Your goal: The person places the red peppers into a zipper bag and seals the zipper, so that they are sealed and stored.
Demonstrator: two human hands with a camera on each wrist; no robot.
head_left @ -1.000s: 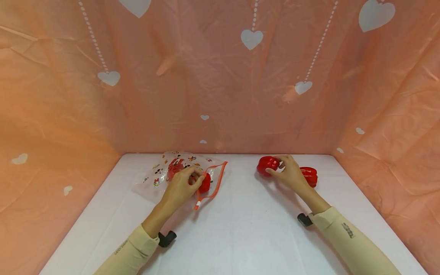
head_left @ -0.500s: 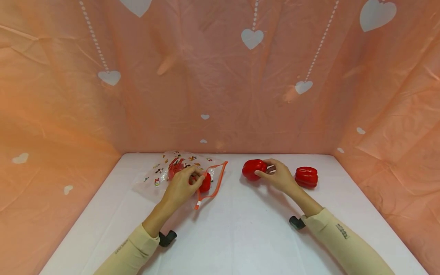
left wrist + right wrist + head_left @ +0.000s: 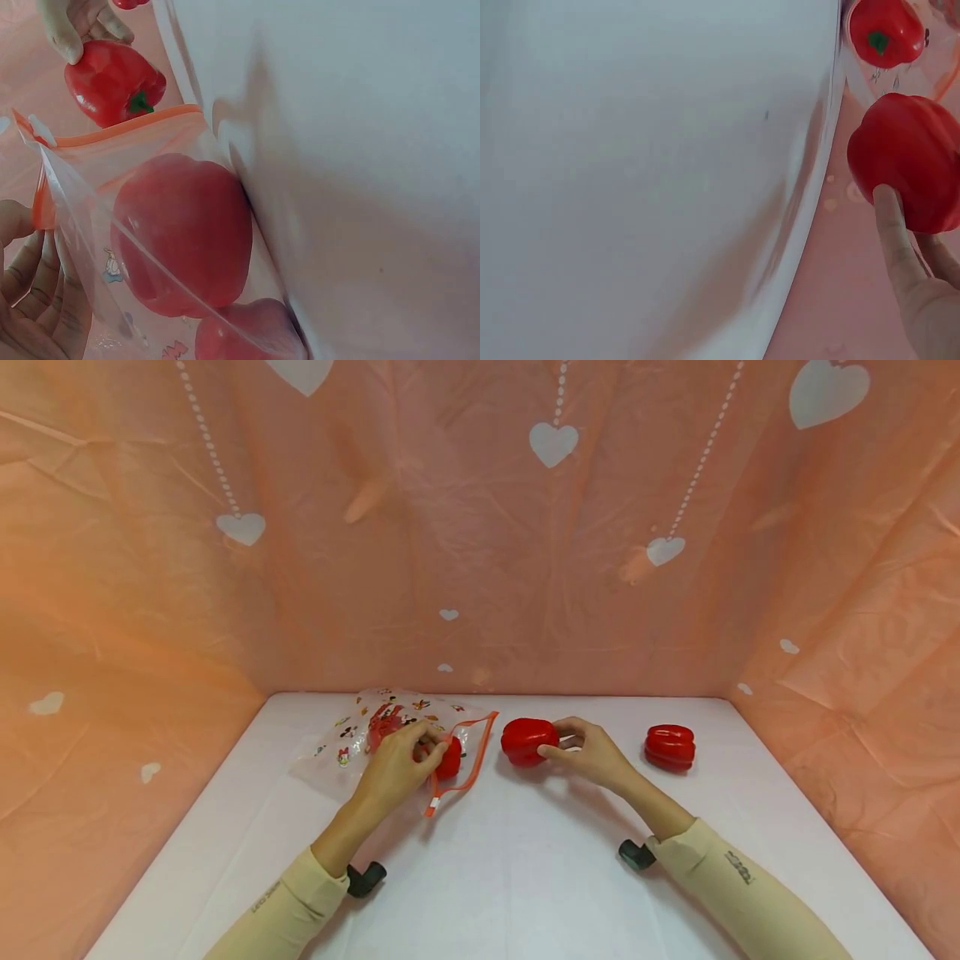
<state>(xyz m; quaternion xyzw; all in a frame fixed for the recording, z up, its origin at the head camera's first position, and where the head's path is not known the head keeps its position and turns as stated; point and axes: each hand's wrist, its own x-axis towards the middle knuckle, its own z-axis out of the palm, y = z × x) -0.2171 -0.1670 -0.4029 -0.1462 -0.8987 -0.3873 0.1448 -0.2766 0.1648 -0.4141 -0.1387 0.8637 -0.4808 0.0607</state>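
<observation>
"While the left grip [image 3: 401, 764] pinches the orange rim [image 3: 129, 127] of the clear printed bag [image 3: 348, 735], what does the right grip [image 3: 596, 762] do?"

"It clasps a red pepper [image 3: 527, 741] just outside that rim, with the green stem [image 3: 140, 103] turned toward the bag."

"And the other peppers?"

"One bagged pepper [image 3: 184, 236] lies just inside the rim and a second bagged pepper [image 3: 247, 330] deeper in, both seen through the plastic."

"Anything else?"

"A loose pepper [image 3: 670, 747] rests on the white bench [image 3: 525, 877], to the right of the right grip, well apart from the bag."
</observation>
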